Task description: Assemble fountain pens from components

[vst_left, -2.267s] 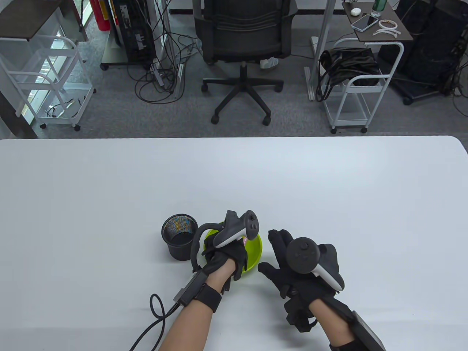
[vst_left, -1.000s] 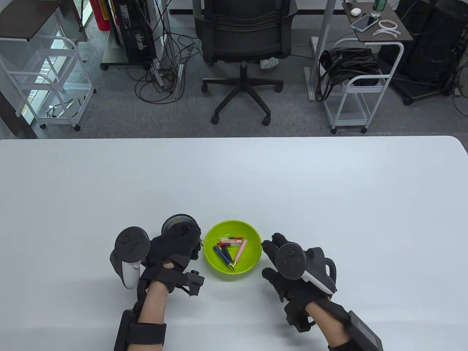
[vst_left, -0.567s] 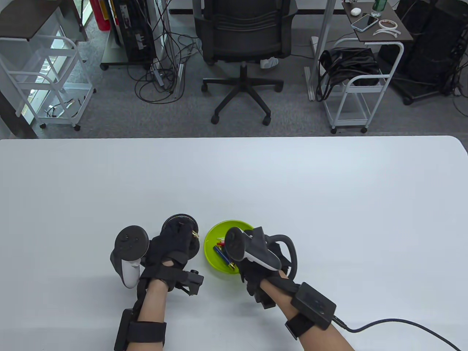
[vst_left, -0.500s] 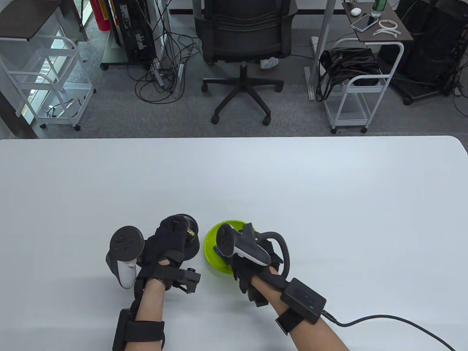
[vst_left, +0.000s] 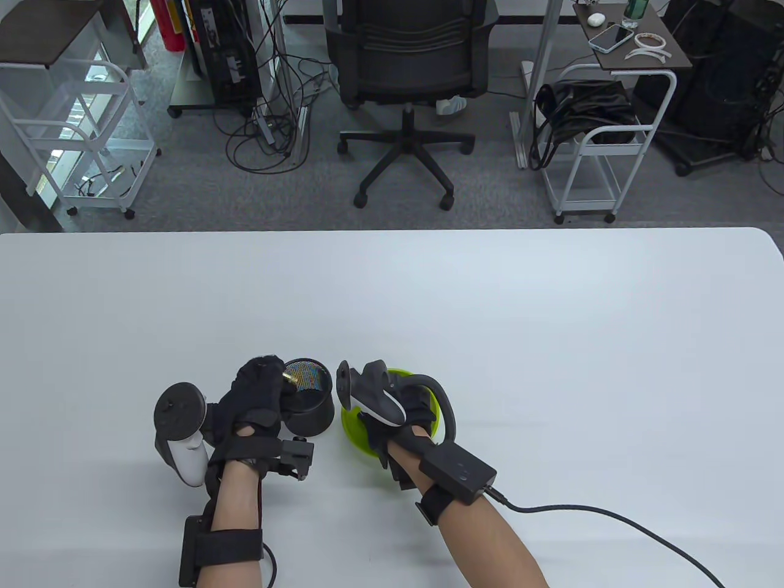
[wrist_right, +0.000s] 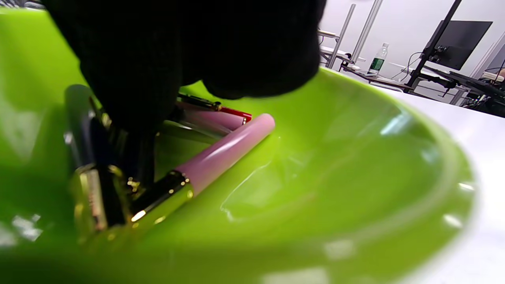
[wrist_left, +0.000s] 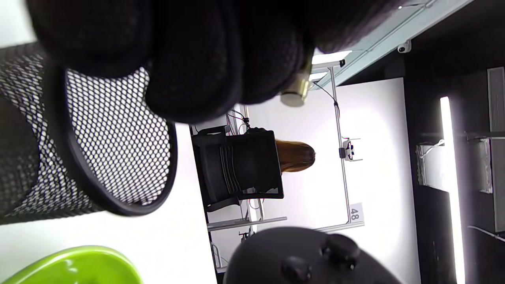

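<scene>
A lime green bowl [vst_left: 354, 429] holds loose pen parts: a pink barrel with a gold band [wrist_right: 225, 152], a dark blue part with gold trim [wrist_right: 81, 118] and a red piece [wrist_right: 233, 112]. My right hand [vst_left: 416, 401] reaches down into the bowl. One of its fingertips [wrist_right: 134, 157] touches down between the blue part and the pink barrel; I cannot make out a grip. My left hand [vst_left: 278, 380] is curled round a gold-ended pen part [vst_left: 289, 378], whose gold end [wrist_left: 295, 94] sticks out of the glove. It hovers at the left rim of the black mesh cup [vst_left: 309, 395].
The mesh cup [wrist_left: 98, 157] and the bowl [wrist_left: 79, 264] stand side by side near the table's front edge. A cable [vst_left: 612, 520] trails from my right wrist across the table to the front right. An office chair [vst_left: 407, 67] and carts stand beyond the far edge.
My right hand has turned over and gone down into the bowl, moving left. My left hand, still holding the gold-ended part, has drifted left off the top of the mesh cup.
</scene>
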### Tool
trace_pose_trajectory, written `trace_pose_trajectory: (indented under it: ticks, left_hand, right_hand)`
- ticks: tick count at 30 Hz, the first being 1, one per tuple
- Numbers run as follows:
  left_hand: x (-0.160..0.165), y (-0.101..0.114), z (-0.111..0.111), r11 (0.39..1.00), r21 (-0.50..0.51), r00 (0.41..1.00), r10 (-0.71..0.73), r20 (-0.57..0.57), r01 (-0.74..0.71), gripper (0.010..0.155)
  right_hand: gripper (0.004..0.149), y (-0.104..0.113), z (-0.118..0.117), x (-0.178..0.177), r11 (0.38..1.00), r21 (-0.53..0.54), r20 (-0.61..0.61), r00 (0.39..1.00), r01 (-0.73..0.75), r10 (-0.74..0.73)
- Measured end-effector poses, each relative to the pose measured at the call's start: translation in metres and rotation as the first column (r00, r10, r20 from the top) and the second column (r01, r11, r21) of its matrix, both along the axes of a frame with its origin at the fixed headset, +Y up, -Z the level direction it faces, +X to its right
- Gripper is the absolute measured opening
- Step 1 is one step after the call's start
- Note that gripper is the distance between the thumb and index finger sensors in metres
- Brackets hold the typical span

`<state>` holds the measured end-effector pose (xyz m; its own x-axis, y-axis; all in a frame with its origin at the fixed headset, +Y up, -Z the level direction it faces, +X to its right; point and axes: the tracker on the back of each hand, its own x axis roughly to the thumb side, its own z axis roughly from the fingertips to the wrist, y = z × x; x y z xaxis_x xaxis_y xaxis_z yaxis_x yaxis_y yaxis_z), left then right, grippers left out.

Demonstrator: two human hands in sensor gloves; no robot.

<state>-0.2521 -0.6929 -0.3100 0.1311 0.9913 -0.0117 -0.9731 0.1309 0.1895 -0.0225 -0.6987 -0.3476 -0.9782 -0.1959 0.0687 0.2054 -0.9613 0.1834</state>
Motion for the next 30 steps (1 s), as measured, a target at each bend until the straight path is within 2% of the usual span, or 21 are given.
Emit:
trace_pose_trajectory:
  ticks: [16, 19, 24, 30]
  left_hand:
    - [-0.002, -0.001, -0.001, 1.0, -0.013, 1.0, 0.022, 0.01, -0.022, 0.047]
    - [-0.002, -0.001, -0.001, 1.0, -0.016, 1.0, 0.022, 0.01, -0.022, 0.047]
    - [-0.001, -0.002, -0.001, 1.0, -0.016, 1.0, 0.017, 0.017, -0.017, 0.047]
    - [0.001, -0.002, -0.002, 1.0, -0.021, 0.999, 0.015, 0.031, -0.014, 0.047]
  right_hand:
    - [0.051, 0.005, 0.013, 0.012, 0.998, -0.065, -0.041, 0.999, -0.004, 0.002]
    - [0.045, 0.006, 0.011, 0.008, 0.998, -0.054, -0.052, 0.998, -0.022, 0.019]
    - [0.044, 0.012, 0.011, 0.015, 0.998, -0.066, -0.033, 0.999, 0.016, -0.018]
    - [0.043, 0.012, -0.003, 0.001, 0.996, -0.075, -0.011, 0.999, 0.046, -0.047]
